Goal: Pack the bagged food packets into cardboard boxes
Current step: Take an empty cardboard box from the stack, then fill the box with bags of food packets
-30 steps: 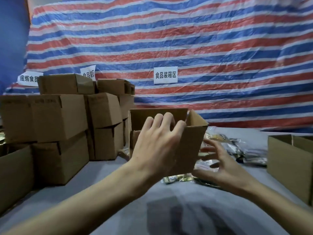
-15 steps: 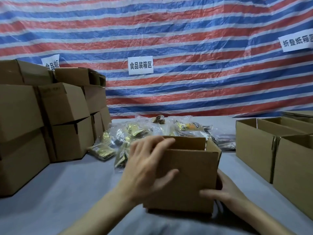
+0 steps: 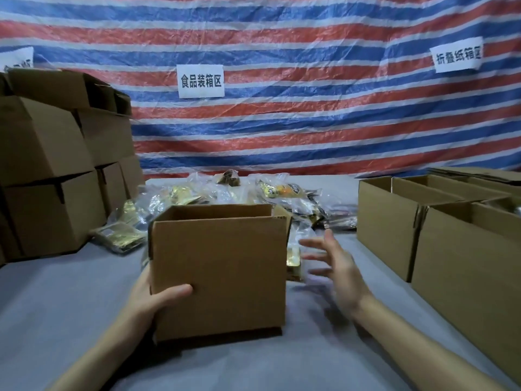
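Note:
An open-topped cardboard box stands upright on the grey table in front of me. My left hand grips its lower left corner, thumb across the front face and fingers hidden behind the side. My right hand hovers just right of the box with fingers spread, blurred, touching nothing. Behind the box lies a heap of bagged food packets in clear plastic with gold and yellow wrappers. The inside of the box is hidden from me.
Closed cardboard boxes are stacked at the left. Open boxes stand in a row at the right, with flat cardboard behind them. A striped tarpaulin with white signs hangs at the back. Grey table surface spreads before me.
The box came down from the air onto the table and now stands closer to me. My left hand shifted to its lower left corner; my right hand let go and moved off to the right.

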{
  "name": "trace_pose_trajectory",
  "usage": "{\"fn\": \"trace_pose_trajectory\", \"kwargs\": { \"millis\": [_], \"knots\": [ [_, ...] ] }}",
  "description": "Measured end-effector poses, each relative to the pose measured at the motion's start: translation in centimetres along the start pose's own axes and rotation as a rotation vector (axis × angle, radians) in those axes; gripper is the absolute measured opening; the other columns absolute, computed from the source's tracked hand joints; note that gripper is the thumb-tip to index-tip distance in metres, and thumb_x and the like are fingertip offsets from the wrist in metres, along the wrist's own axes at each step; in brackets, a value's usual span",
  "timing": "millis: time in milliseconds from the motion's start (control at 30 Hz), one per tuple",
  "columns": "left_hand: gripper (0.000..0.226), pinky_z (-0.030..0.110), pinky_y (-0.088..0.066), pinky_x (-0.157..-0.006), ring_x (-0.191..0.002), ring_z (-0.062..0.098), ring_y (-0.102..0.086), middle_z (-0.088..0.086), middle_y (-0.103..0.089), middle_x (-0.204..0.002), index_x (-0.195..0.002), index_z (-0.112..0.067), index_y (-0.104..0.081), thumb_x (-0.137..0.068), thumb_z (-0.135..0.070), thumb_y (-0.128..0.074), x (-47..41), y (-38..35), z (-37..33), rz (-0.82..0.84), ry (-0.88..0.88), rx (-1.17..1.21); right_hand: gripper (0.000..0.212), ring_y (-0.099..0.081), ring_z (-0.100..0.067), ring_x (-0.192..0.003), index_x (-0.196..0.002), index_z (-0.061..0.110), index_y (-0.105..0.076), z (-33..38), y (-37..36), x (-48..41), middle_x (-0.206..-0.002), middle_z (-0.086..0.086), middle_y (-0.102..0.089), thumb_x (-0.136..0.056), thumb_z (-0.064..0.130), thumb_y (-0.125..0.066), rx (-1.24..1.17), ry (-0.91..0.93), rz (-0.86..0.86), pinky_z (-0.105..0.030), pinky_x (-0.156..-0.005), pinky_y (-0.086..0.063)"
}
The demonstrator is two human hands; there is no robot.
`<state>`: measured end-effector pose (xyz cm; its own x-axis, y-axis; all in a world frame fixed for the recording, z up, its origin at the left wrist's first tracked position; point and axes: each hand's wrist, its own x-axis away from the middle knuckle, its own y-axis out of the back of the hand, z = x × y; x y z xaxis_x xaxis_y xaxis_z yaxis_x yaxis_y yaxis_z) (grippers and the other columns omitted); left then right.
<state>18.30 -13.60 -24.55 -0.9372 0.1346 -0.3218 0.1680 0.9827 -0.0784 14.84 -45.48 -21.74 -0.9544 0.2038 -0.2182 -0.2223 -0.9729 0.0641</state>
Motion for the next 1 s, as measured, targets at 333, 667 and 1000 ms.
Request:
{"fn": "trace_pose_trajectory", "kwargs": {
  "millis": [333,667,1000],
  "knots": [
    [0.106,0.027,-0.062,-0.068,-0.096,0.024,-0.075,0.005,-0.077,-0.110,-0.121,-0.023,-0.062,-0.028,-0.058,-0.099,0.1,-0.3,-0.1,0.006,0.028,-0.011,0.070,-0.061,-0.023,-0.086,-0.131,0.043,-0.058,-4.3,-0.5,-6.4,-0.123,-0.005,-0.061,-0.085,-0.009,-0.047,0.234,-0.035,-0.163,-0.034,-0.064,-0.051],
    [0.090,0.026,-0.060,-0.074,-0.099,0.022,-0.074,0.002,-0.076,-0.112,-0.123,-0.021,-0.060,-0.042,-0.044,-0.091,0.3,-0.4,0.0,0.042,0.012,-0.042,0.068,-0.059,0.001,-0.107,-0.117,0.025,-0.069,-1.7,1.1,-3.2,-0.111,0.013,-0.068,-0.071,-0.024,-0.054,0.370,0.210,-0.115,-0.022,-0.083,-0.046],
    [0.099,0.032,-0.061,-0.081,-0.110,0.024,-0.071,0.004,-0.073,-0.121,-0.135,-0.021,-0.053,-0.048,-0.043,-0.095,0.8,-0.6,-0.5,0.124,0.058,-0.023,0.017,-0.058,-0.023,-0.105,-0.080,0.028,-0.071,-0.3,1.1,-2.7,-0.109,-0.002,-0.057,-0.091,0.015,-0.073,0.320,0.353,-0.541,-0.030,-0.087,-0.043]
  ]
}}
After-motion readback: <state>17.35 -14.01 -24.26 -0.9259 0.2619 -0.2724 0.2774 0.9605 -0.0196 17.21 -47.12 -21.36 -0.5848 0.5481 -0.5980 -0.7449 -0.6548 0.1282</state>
